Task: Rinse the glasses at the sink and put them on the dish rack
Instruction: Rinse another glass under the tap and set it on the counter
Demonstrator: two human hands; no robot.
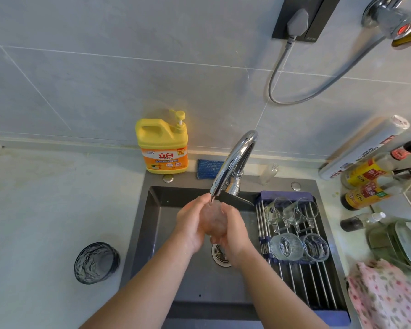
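Observation:
A clear glass (211, 219) sits between both my hands under the running tap (233, 162), above the dark sink (157, 217). My left hand (191, 224) wraps its left side and my right hand (235, 231) wraps its right side. The glass is blurred by water and mostly hidden by my fingers. A dark textured glass (96, 262) stands on the counter left of the sink. On the roll-up dish rack (301, 276) over the sink's right side lie several clear glasses: two small ones (291, 211) at the back, a ribbed one (286, 246) and another (316, 248) in front.
A yellow dish soap jug (163, 146) and a blue sponge (209, 168) stand behind the sink. Sauce bottles (365, 186), a foil roll (363, 148), plates (408, 245) and a pink floral cloth (387, 295) crowd the right counter. A cable hangs on the wall.

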